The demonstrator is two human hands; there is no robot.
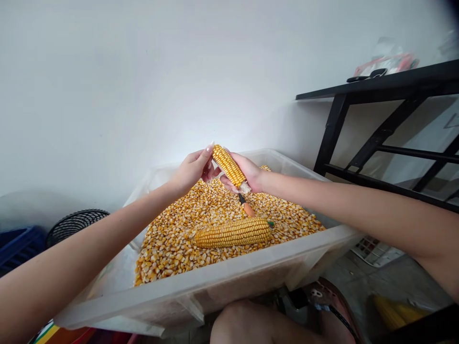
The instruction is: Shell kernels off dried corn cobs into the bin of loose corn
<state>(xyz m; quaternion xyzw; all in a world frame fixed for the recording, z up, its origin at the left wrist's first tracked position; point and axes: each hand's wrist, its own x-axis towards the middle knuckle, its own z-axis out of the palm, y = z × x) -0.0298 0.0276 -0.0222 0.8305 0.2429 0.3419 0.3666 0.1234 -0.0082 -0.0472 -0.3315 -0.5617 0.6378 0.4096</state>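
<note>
Corn cob [229, 166] sat tilted above the middle of a clear plastic bin [251, 267], gripped at both ends. The right hand [247, 174] wrapped its fingers around the lower end, pressed together on the cob. The left hand [191, 169] pinched the upper tip between thumb and forefinger, its other fingers curled near. Below them lay loose kernels [172, 239] filling the bin, with a second whole cob [233, 232] lying flat on top and an orange-handled tool [246, 207] just behind it. A black metal table [380, 88] stood to the right.
</note>
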